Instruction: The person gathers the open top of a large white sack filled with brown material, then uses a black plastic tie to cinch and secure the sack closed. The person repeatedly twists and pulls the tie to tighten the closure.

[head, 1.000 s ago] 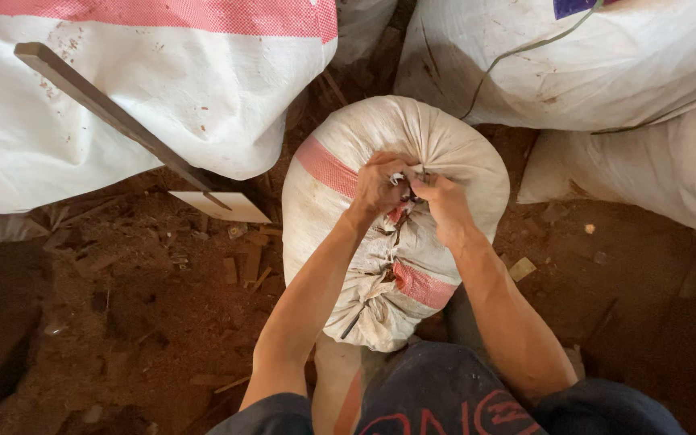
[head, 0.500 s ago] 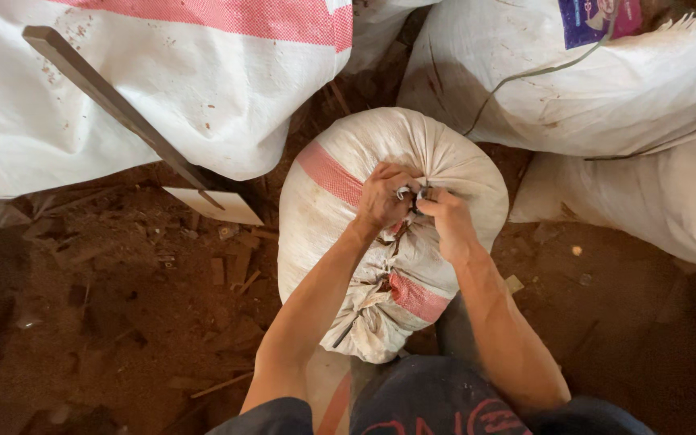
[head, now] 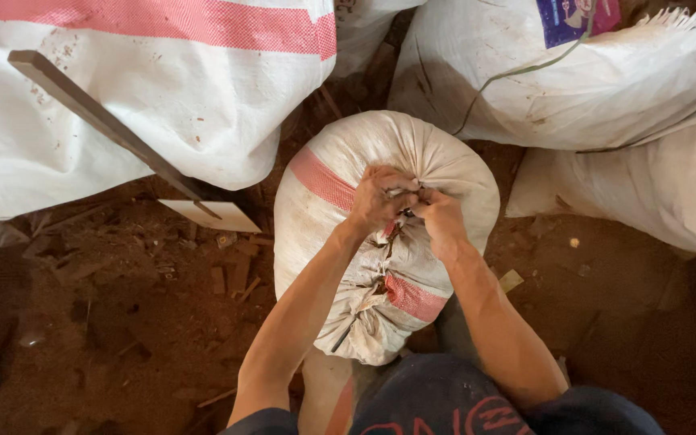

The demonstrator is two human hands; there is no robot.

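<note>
both hands, left hand (head: 378, 198) and right hand (head: 440, 216), have fingers clamped on the white sack (head: 348, 169) neck.

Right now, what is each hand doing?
Left hand: closed on the gathered neck of the sack.
Right hand: closed on the same neck.

**Setting: storage shed or yard for bagged bulk goods**

Floor is bare reddish-brown packed earth (head: 106, 322), littered with wood chips and splinters. Large white woven plastic sacks (head: 163, 105), some with a pink stripe, lie filled and piled close together on the ground. A long flat wooden-handled tool (head: 114, 133) leans against one sack. No furniture, paving or shelving in view.
</note>
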